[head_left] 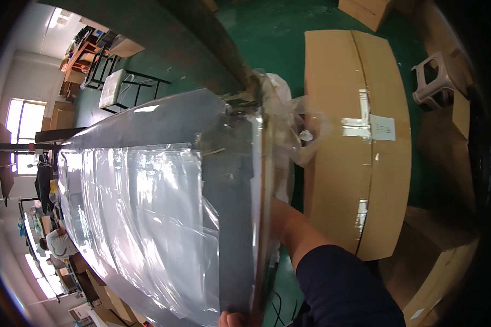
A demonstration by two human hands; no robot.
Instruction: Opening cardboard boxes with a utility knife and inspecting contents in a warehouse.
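A grey-topped worktable (237,218) carries a spread of shiny clear plastic sheets or bags (158,191). At the lower edge of the picture my left hand (232,319) is only partly in view, its fingers curled over the table's edge beside the plastic. My right arm, in a dark sleeve (343,283), reaches in from the lower right. Past the wrist it goes behind the table's edge, which hides the right hand and whatever it may hold. Crumpled clear plastic (305,128) hangs off the table's side beyond that arm.
A long taped cardboard box (338,180) stands on the green floor right of the table. A dark metal beam (174,38) crosses above the table's far corner. A plastic stool (436,82) and more cartons (431,272) are at the right. Another person (60,243) is far left.
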